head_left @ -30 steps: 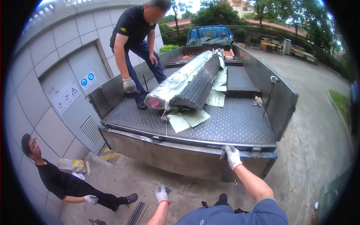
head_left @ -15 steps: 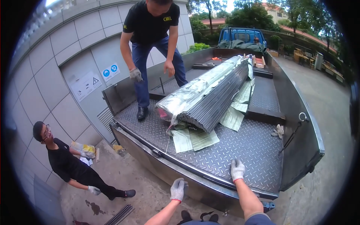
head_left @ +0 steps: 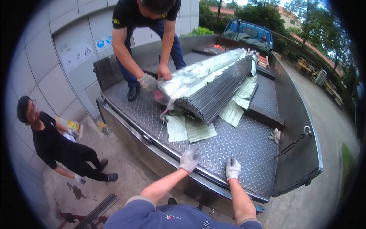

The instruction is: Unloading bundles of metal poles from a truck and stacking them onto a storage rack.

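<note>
The left hand (head_left: pixel 189 159) and right hand (head_left: pixel 233 168), gloved, look empty, fingers loosely spread at the truck bed (head_left: pixel 244 143)'s near edge. Beyond lie dark rods (head_left: pixel 219 89) beside a wrapped bundle (head_left: pixel 204 70); a co-worker (head_left: pixel 127 53) stoops over its end. Seemingly they're bracing; getting at the rods calls for reaching farther.

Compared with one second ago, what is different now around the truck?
The left hand has come forward, from above the ground to the rear rim of the truck bed. The right hand has left this rim and is now farther in, over the bed floor. The person on the truck has bent down, both hands now at the silvery bundle. The dark rods and loose gloves lie as before.
</note>
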Tool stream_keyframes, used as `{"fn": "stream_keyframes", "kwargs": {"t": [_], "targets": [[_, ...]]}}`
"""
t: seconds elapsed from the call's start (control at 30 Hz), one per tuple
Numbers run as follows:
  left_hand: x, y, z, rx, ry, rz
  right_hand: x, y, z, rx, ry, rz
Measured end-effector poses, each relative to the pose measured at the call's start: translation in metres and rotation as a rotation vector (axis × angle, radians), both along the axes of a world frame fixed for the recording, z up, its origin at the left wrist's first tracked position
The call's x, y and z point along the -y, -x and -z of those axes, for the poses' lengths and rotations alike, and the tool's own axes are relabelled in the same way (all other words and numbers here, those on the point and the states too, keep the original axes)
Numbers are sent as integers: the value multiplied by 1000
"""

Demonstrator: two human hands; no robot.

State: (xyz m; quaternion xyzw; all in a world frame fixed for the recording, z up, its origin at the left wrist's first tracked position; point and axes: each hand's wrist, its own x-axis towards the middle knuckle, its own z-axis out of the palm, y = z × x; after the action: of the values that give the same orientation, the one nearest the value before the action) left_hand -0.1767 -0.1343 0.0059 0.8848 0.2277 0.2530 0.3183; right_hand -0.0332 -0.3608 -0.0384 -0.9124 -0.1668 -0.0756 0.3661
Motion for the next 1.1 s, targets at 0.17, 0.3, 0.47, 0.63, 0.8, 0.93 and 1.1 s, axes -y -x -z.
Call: {"fn": "stream_keyframes", "kwargs": {"t": [0.17, 0.3, 0.47, 0.63, 0.8, 0.93, 1.1], "targets": [[-12, -18, 35, 5, -146, 99, -7, -2, 5, 19, 26, -4], [-11, -23, 27, 20, -152, 155, -8, -4, 4, 32, -16, 7], [-13, -27, 23, 88, -171, 138, -9, -10, 8, 36, 24, 13], [-13, -32, 29, 98, -158, 81, -14, -7, 0, 90, 54, 19], [-14, -36, 32, -26, -88, -6, -8, 1, 2, 23, -4, 4], [-12, -32, 24, -49, -109, 3, 1, 4, 9, -130, -215, 5], [-7, -37, 18, -74, -230, 64, -25, -47, -1, -367, -366, -112]]}}
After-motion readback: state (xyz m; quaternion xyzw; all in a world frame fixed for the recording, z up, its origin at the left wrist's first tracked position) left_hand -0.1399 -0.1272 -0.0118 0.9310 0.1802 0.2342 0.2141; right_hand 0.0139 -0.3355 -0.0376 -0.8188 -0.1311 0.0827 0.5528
